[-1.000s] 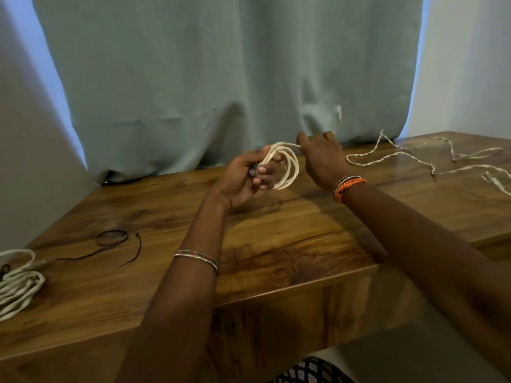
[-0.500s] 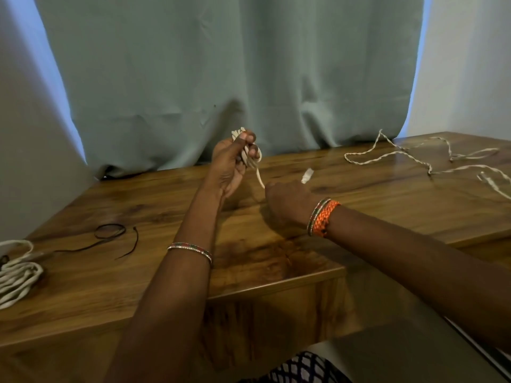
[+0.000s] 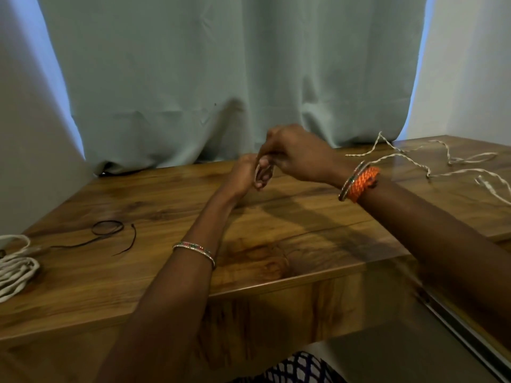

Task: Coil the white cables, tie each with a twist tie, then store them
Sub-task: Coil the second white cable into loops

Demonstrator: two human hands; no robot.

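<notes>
One coiled bundle (image 3: 15, 269) lies at the table's (image 3: 276, 244) far left edge w/ a dark tie (image 3: 107, 228) nearby. Loose white cable (image 3: 414, 158) sprawls at right, not yet coiled. Left hand (image 3: 243, 175) grips a small coil (image 3: 258, 172), mostly hidden. Right hand (image 3: 296, 153) hovers over it, fingers curled. Can't tell if it's pinching anything.

Glossy wood-grain table (image 3: 166, 205); matt cloth curtain (image 3: 221, 64); twisted white cables (image 3: 409, 158).

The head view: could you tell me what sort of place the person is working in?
Probably a room in a home: a glossy wooden table stands against a pale green curtain with daylight at its edges and plain white walls. White cables and a black tie lie on it.
</notes>
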